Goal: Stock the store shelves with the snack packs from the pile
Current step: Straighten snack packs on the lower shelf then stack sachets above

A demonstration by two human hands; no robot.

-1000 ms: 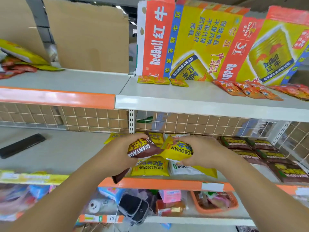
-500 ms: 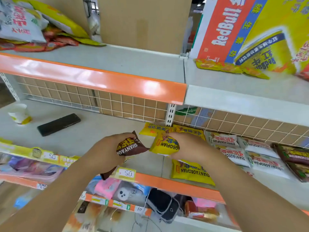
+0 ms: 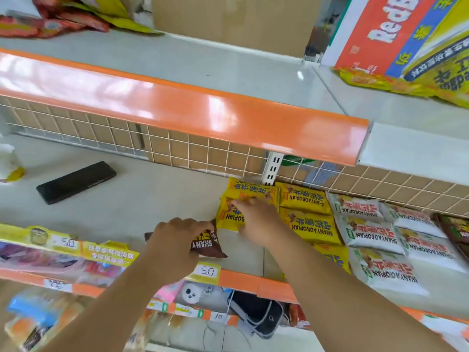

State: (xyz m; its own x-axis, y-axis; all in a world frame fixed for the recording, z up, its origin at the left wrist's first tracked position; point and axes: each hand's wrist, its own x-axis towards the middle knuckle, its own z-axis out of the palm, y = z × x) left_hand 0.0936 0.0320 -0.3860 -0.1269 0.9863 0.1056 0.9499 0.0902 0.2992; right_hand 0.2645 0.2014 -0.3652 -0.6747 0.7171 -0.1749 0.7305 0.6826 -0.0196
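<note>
Both forearms reach up from the bottom of the frame toward the middle shelf [image 3: 152, 199]. The left hand [image 3: 177, 240] sits just left of centre, knuckles up, its fingers curled and bunched together, and it grips a brown snack pack [image 3: 209, 246]. The pack sticks out to the right of the fist and hangs over the shelf's front part, above a price label [image 3: 206, 271] that reads 5.0.

The right arm crosses in from the lower right. The right hand [image 3: 258, 219] is stretched forward, palm down, with its fingers [image 3: 241, 203] close together and lying across a yellow snack pack [image 3: 228, 218]. This pack lies on the shelf at centre frame, overlapping another yellow pack [image 3: 243, 186] behind it by the wire grid. The thumb is hidden, so it cannot be told whether the hand pinches the pack or only presses on it.

To the right of that hand lie rows of flat packs: yellow ones [image 3: 304, 201], then white ones [image 3: 368, 232], then brown ones [image 3: 454, 229] at the right edge. A black phone [image 3: 76, 181] lies on the shelf at the left. In the upper left corner, on the top shelf, is a pile of snack packs [image 3: 63, 19], and a Red Bull carton [image 3: 380, 34] stands at upper right.
</note>
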